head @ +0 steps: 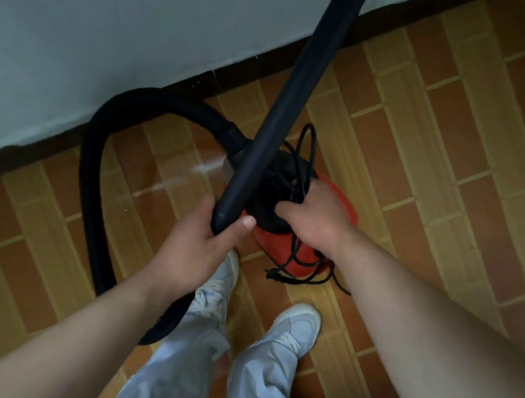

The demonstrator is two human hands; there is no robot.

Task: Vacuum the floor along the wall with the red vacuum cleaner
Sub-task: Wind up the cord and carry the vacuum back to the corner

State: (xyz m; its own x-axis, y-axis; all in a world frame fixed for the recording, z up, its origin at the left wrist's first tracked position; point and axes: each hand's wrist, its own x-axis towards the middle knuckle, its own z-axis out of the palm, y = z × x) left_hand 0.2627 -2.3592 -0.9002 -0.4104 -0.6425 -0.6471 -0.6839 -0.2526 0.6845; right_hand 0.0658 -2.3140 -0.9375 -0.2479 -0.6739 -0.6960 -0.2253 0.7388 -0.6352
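Red vacuum cleaner (pixel 344 207) sits beneath the right hand (pixel 313 221) grasping its top; left hand (pixel 201 244) clenches the wand (pixel 291 99), angled wallward.

The vacuum (pixel 273 247) has a smooth red plastic shell with a slight gloss, and the wand (pixel 291 99) crossing above it is smooth, matt black plastic. The hose (pixel 95 150) to its left looks dull black. The floor (pixel 468 163) under it is glossy brick-patterned tile, the wall (pixel 113 0) behind it matt paint, and the trousers (pixel 176 375) in front of it pale cloth.
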